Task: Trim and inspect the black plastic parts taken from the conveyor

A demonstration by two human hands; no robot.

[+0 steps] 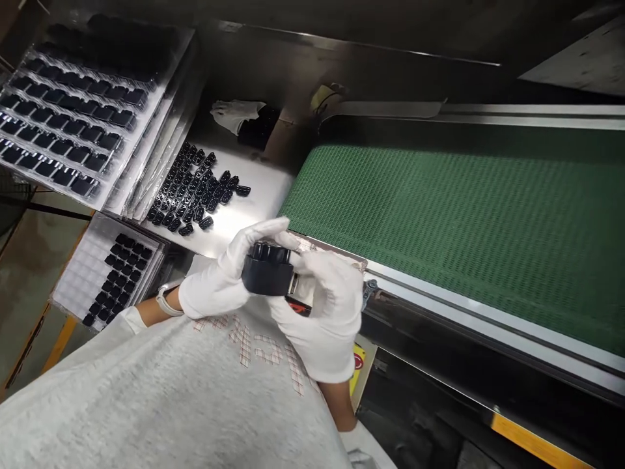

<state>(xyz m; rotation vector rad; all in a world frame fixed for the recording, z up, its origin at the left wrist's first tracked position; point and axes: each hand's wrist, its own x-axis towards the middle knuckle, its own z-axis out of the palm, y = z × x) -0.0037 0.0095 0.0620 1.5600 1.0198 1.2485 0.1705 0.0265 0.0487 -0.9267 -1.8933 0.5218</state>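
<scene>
Close to my body I hold a black plastic housing (267,273) with a ribbed upper side. My left hand (229,270), in a white glove, grips its left end, thumb and fingers around it. At its right end, the gloved fingers of my right hand (325,299) are curled and pressed against the housing. Whether a second small part sits between those right fingers is hidden. Left of my hands, several small glossy black parts (195,189) lie in rows and loose on a bright metal table (258,215).
A green conveyor belt (463,221) with metal rails runs off to the right. Stacked trays (122,189) of black pieces stand at upper left, and a smaller tray (81,277) sits below them. A white cloth (234,114) lies behind. An emergency stop button (359,360) is below my right wrist.
</scene>
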